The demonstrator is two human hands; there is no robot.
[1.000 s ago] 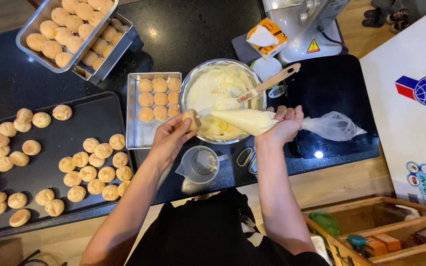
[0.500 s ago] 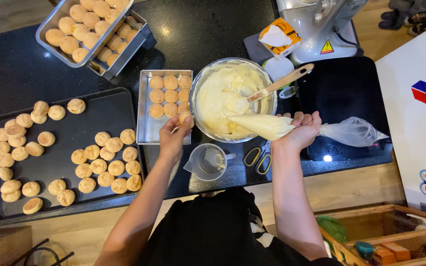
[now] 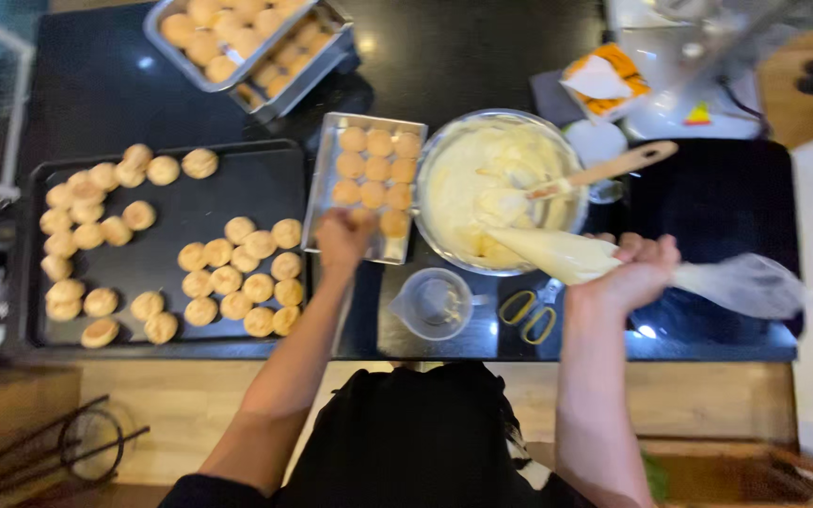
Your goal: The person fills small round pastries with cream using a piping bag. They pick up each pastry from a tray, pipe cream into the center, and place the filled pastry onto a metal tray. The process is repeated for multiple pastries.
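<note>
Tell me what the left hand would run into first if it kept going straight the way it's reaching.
The left hand points away from the body, over the small metal tray. It would probably meet first the round pastries lined up in that tray; the hand's height above them is unclear.

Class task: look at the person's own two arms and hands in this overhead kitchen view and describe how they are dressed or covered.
Both forearms are bare, with no sleeves reaching them. The left hand and right hand show no gloves; the blur hides any rings or a watch. A dark garment covers the torso.
</note>
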